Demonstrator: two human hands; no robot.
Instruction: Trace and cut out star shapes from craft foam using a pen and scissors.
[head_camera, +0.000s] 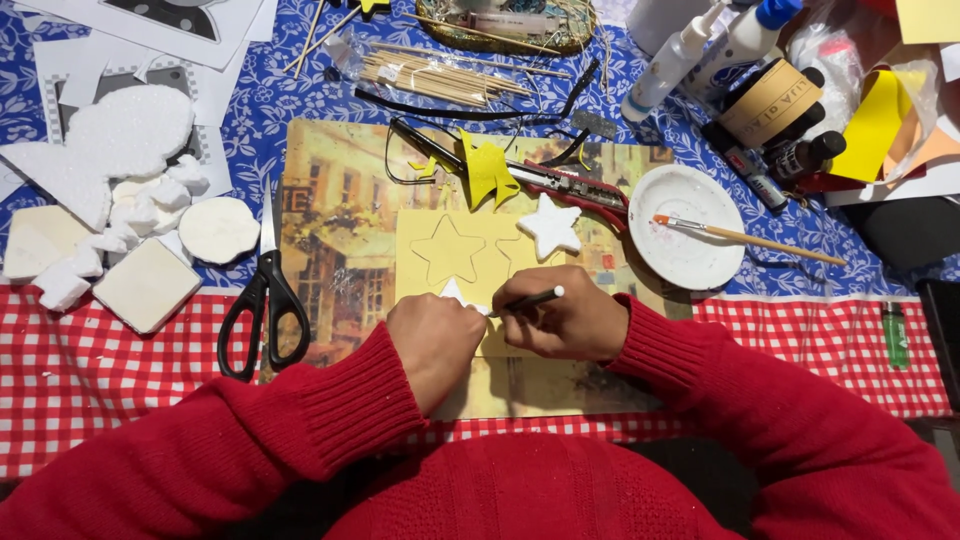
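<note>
Red sleeves (300, 430) fill the near edge, both arms reaching onto the bench (80, 360). The left hand (436, 342) presses down on a white star (456, 293), fingers curled over it so only its tip shows, on the yellow sheet (440, 225). The right hand (566, 322) has its fingers closed round a dark pencil (530, 299), tip meeting the star's edge. A star outline (447, 250) is already drawn on the sheet; a second white star (550, 226) lies at its upper right. Black scissors (265, 300) rest to the left, near foam pieces (140, 285). A white plate (690, 235) with a paintbrush (745, 237) sits to the right.
</note>
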